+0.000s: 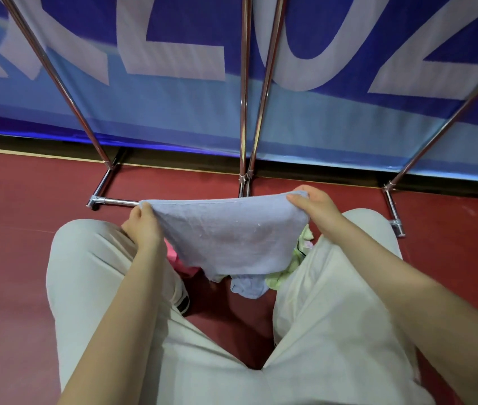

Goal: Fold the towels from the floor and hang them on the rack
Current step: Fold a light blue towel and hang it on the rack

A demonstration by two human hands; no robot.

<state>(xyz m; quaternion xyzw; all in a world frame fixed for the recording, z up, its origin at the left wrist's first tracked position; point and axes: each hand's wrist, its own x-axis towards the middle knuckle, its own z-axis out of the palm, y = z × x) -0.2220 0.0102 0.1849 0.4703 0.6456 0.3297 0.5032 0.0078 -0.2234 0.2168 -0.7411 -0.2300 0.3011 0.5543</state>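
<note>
Knees (91,258) flank towel heap (249,286); rack (245,112) beyond; left hand (144,226), right hand (313,209) pinch blue towel (231,235) top corners, fingers clamped

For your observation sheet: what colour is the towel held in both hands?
Pale blue towel, plain, seen best in the head view.

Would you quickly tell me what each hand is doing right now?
Left hand: closed, pinching the left top corner of the light blue towel.
Right hand: closed, pinching the same towel's right top corner.
</note>
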